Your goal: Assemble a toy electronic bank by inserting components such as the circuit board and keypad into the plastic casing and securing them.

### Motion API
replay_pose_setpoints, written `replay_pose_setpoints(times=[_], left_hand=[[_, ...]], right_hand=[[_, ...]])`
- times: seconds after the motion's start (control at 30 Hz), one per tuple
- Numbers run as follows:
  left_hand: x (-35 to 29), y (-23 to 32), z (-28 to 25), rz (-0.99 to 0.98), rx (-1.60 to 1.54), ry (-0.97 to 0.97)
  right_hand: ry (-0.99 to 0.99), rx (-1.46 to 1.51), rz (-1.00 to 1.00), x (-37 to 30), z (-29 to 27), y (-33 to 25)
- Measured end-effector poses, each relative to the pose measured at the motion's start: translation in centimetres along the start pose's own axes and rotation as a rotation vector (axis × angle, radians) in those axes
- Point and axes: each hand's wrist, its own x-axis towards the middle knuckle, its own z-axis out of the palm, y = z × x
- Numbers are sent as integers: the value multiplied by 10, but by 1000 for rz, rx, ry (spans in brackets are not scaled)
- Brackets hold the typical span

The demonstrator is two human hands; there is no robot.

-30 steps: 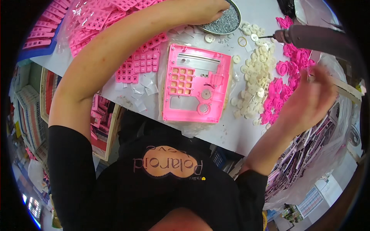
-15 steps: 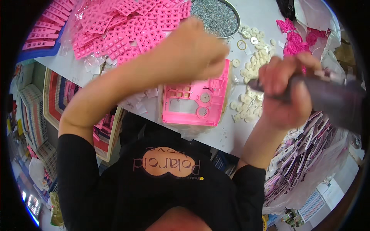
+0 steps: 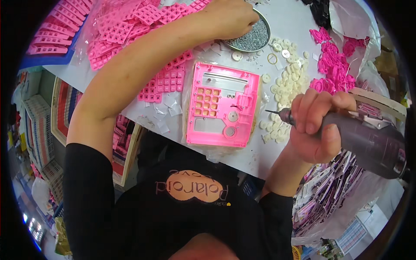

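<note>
I am gripping a grey electric screwdriver in my right hand, fingers wrapped tight around its barrel, thumb pressed along the near side. Its thin bit is pointing left toward the pink plastic housing, the tip hanging just off the housing's right edge, not touching it. The housing is lying flat on the white surface right in front of my chest, between my two arms, its inner side up, with a grid of small square key openings, a rectangular window and two round bosses showing.

My left arm is stretching far across the surface, past the housing's upper left corner, and my left hand is resting on the near rim of a round metal dish of small silvery screws. The fingers are curled down into the dish; I cannot tell whether they are pinching a screw.

Just beside the screwdriver bit, between the housing and my right hand, a scatter of small cream-white round buttons is lying. Beyond them a heap of pink moulded parts is piled, and pink rubber keypads are spreading under my left forearm.
</note>
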Motion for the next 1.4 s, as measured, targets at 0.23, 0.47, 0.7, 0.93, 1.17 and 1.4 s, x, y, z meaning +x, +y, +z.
replay_pose_setpoints(times=[0.23, 0.47, 0.7, 0.93, 1.17, 1.4], left_hand=[[-16, 27, -30, -117, -370, -20], [-133, 106, -53, 81, -491, 29], [-155, 111, -50, -32, -713, 25], [-157, 111, -50, 4, -643, 98], [-163, 109, -45, 91, -507, 15], [-164, 115, -36, 286, -332, 46]], right_hand=[[35, -12, -34, 4, 2, 11], [-87, 149, -9, -10, 23, -2], [-192, 174, 48, -14, 31, 0], [-117, 49, 48, -21, 44, 4], [-17, 49, 111, -44, 31, 27], [-76, -112, 55, -49, 37, 43]])
